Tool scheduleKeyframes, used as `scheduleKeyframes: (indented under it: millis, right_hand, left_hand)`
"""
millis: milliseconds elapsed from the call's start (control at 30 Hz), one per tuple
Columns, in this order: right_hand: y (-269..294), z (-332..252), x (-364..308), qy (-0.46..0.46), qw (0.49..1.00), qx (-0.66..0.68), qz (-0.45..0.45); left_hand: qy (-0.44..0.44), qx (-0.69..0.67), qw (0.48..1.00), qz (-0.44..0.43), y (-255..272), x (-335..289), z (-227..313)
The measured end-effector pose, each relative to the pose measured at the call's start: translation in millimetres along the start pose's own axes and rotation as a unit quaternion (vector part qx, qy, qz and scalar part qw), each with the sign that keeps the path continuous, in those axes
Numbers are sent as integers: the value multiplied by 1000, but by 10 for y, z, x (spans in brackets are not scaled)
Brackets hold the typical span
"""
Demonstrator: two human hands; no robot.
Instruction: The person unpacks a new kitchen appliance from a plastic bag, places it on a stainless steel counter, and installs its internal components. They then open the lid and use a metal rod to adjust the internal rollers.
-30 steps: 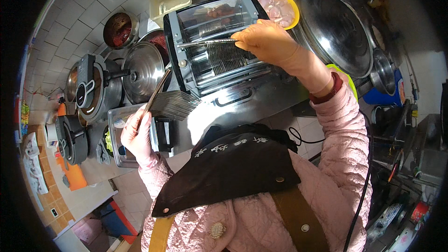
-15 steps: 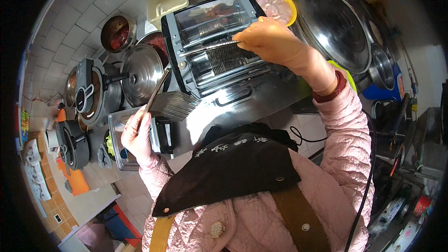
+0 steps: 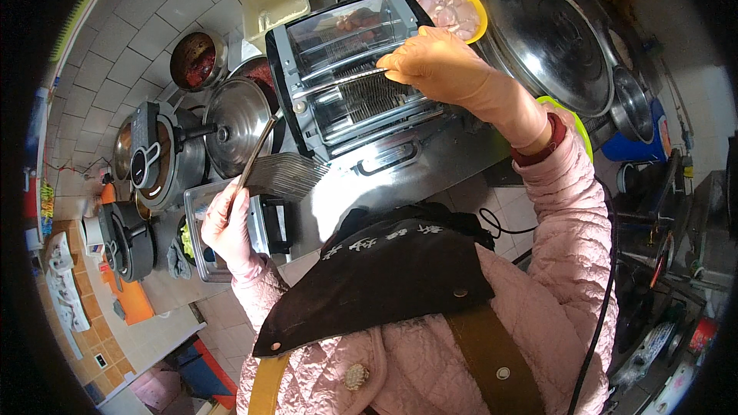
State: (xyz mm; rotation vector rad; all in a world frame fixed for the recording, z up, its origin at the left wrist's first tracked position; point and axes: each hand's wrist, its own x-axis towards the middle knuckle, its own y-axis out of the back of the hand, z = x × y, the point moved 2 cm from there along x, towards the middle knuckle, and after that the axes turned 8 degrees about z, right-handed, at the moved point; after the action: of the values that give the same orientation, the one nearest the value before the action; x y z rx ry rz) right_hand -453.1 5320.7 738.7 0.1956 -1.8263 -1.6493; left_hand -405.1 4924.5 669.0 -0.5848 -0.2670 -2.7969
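We are gripping a wire rack [image 3: 369, 96] with the right hand [image 3: 438, 69], its fingers curled over it, half inside the open countertop oven [image 3: 350, 69]; the left hand [image 3: 227, 223] is clasping a grill basket's handle [image 3: 254, 157]; seating it appears unfinished.

We note countertop oven [image 3: 350, 69]: brushed metal, glossy glass. Wire rack [image 3: 280, 173]: bright metal. Pot lid [image 3: 240, 124]: polished steel. Wall tiles [image 3: 127, 46]: matt, rough. Jacket sleeve [image 3: 573, 207]: quilted cloth.
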Motion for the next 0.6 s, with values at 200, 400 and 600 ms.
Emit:
scheduleKeyframes:
  millis: [200, 400, 600]
  right_hand:
    - [-27, 4, -36, -9, 1000, 13, 12]
    - [-25, -5, -54, -14, 999, 1, 31]
    - [-34, 33, -113, -42, 998, 34, 26]
  left_hand:
    - [-6, 4, 1000, -9, -14, 8, 16]
    - [-5, -7, 1000, -10, -25, 6, 37]
    - [-11, -10, 1000, -14, -28, 9, 34]
